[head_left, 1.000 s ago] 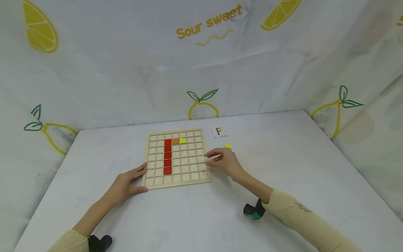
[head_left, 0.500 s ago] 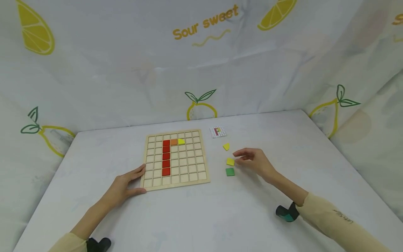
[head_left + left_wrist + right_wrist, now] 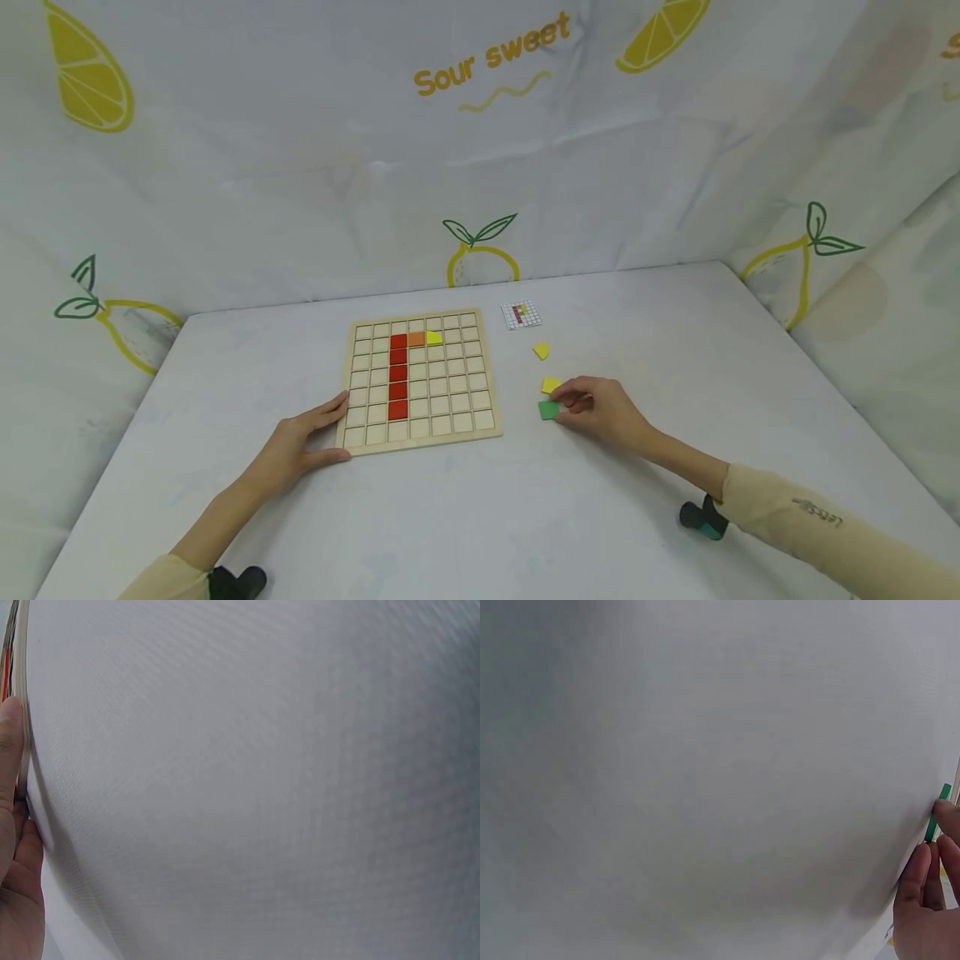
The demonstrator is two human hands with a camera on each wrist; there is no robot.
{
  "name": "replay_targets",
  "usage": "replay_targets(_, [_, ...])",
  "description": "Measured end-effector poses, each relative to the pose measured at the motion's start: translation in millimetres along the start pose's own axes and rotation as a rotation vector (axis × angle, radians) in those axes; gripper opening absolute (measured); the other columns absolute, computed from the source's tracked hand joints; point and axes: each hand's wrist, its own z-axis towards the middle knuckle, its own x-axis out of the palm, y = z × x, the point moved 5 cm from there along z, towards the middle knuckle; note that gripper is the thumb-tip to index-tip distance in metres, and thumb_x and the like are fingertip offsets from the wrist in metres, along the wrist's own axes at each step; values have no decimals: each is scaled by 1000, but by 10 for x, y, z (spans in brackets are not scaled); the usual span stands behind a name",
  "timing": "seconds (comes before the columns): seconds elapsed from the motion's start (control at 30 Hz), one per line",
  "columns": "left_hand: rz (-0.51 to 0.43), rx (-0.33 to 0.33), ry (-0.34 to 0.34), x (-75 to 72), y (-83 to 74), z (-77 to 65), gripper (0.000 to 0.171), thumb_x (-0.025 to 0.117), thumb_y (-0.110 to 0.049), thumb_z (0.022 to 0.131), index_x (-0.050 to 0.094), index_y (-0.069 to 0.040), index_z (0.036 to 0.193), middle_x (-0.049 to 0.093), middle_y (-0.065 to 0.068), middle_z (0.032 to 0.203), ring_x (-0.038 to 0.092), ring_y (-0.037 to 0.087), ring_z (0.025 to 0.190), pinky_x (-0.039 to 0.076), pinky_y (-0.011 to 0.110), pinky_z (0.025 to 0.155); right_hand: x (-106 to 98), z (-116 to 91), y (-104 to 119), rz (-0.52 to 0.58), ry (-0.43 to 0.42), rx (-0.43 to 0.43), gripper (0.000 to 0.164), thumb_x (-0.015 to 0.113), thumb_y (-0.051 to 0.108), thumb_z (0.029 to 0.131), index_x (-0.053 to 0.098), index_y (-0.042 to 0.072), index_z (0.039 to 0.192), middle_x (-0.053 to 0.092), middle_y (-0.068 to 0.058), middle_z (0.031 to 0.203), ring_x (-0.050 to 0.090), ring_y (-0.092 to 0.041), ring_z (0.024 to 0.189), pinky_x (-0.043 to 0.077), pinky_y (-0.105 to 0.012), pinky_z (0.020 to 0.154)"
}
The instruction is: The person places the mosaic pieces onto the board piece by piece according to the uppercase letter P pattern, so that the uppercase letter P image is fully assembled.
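A square wooden grid board [image 3: 495, 425] lies flat on the table, with a column of several red tiles [image 3: 398, 373], an orange tile [image 3: 416, 339] and a yellow cut-corner tile [image 3: 434, 337] in its cells. My left hand [image 3: 288, 450] rests at the board's near left corner, fingertips on the left side and thumb at the front edge. To the right of the board, my right hand [image 3: 607, 412] pinches a green square tile [image 3: 548, 410] between thumb and fingers. In the right wrist view the green tile [image 3: 938, 814] shows edge-on at the fingertips.
A yellow tile [image 3: 551, 385] lies just beyond the green one, partly covered by the right fingers. Farther back are a yellow rounded tile [image 3: 542, 351] and a small printed pattern card [image 3: 521, 315]. A lemon-print cloth [image 3: 337, 208] hangs behind the white table [image 3: 450, 525].
My right hand has moved away from the board's right edge to the loose tiles, then nearer, and now pinches the green tile. My left hand stays at the board's corner.
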Motion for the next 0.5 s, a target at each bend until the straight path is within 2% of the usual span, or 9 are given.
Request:
replay_targets(0.3, [2, -14, 10, -8, -15, 5, 74, 82, -20, 71, 51, 8, 133, 43, 17, 144, 43, 40, 129, 39, 50, 100, -2, 2, 38, -86, 37, -66, 23, 78, 1, 77, 70, 0, 99, 66, -3, 90, 58, -14, 76, 56, -25, 71])
replay_targets(0.5, [-1, -23, 20, 2, -1, 4, 75, 82, -21, 71, 50, 8, 133, 43, 17, 145, 42, 39, 130, 39, 50, 100, -40, -5, 41, -11, 71, -41, 23, 78, 1, 78, 70, 1, 99, 68, -5, 93, 61, -14, 78, 58, -26, 74])
